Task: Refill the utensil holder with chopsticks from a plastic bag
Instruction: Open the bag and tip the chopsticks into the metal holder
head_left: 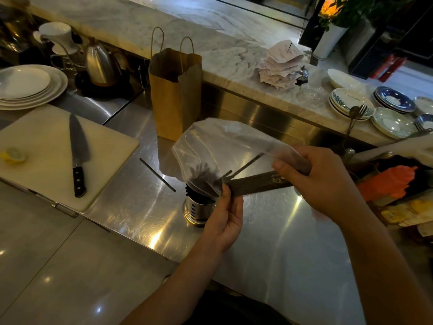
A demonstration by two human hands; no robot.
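I hold a clear plastic bag (225,146) of dark chopsticks (257,182) over a steel utensil holder (198,208), tipped so its open mouth points down into the cup and the sticks can slide out. My right hand (321,181) grips the raised closed end, fingers and thumb pressed together around plastic and the chopstick bundle inside it, which lies nearly level from that grip toward my left. My left hand (225,216) sits lower, just beside the holder, thumb and fingers pinching the bag's mouth edge, I judge to steer the opening over the cup. Some chopsticks already stand in the holder, directly below the bag's mouth; a few point loose inside the bag above my left thumb.

Both forearms reach forward from below, the right wrist bent inward and higher, the left turned palm toward me.

Beyond my left hand, one stray chopstick (157,174) lies on the steel counter (269,242). Further off that way rests a knife (78,158) on a cutting board (42,160). A paper bag (174,90) stands behind the grip.
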